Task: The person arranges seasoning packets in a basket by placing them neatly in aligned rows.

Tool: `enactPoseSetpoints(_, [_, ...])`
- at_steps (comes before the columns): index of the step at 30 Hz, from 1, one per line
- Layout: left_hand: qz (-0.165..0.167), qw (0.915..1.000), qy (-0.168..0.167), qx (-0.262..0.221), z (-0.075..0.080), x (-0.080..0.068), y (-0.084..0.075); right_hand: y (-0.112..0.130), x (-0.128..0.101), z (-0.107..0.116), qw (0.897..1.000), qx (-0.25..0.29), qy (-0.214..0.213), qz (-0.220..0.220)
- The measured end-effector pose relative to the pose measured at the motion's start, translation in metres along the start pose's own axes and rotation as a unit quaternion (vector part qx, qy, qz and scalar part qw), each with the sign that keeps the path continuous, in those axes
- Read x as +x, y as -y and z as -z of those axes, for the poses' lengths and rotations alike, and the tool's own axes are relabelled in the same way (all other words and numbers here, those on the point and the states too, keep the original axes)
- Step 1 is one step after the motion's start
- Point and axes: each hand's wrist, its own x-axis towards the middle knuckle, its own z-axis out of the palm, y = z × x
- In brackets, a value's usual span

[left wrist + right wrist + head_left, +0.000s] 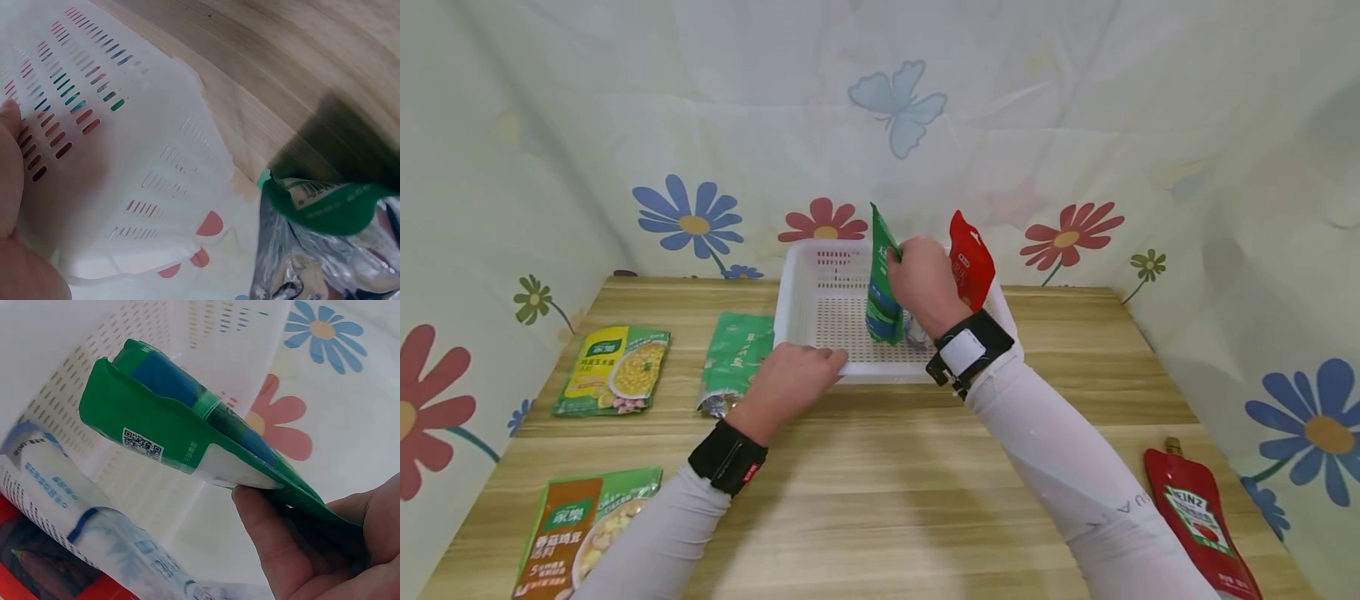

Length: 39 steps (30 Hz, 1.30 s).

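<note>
A white perforated plastic basket (880, 372) stands at the back of the table. My left hand (792, 379) grips its front rim near the left corner; the left wrist view shows the thumb against the outer wall and hides the other fingers. My right hand (927, 279) pinches the top of a green pouch (883, 296) upright inside the basket. In the right wrist view the pouch's lower end points away from the hand, with a QR code facing up. Beside it in the basket lie a white packet with blue print (115, 531) and a red pouch (972, 265).
Left of the basket lies a green-and-silver packet (741, 354). Further left are a yellow-green soup packet (613, 371) and a brown-green soup packet (580, 533). A red Heinz ketchup pouch (1198, 517) lies front right. A flower-patterned curtain (895, 183) hangs behind the table.
</note>
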Motion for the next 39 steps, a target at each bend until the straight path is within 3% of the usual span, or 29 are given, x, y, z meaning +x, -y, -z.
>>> enactPoseSetpoints(10, [0.0, 1.0, -0.001, -0.005, -0.003, 0.0, 0.001, -0.008, 0.006, -0.012, 1.0, -0.019, -0.022, 0.007])
enactPoseSetpoints(24, [0.012, 0.9997, 0.019, -0.002, 0.002, 0.001, -0.002, -0.012, 0.012, -0.022, 0.999, -0.039, -0.007, -0.033])
enactPoseSetpoints(39, [0.007, 1.0, 0.005, 0.001, -0.001, 0.0, 0.0, -0.007, 0.023, -0.017, 0.997, -0.069, 0.008, -0.021])
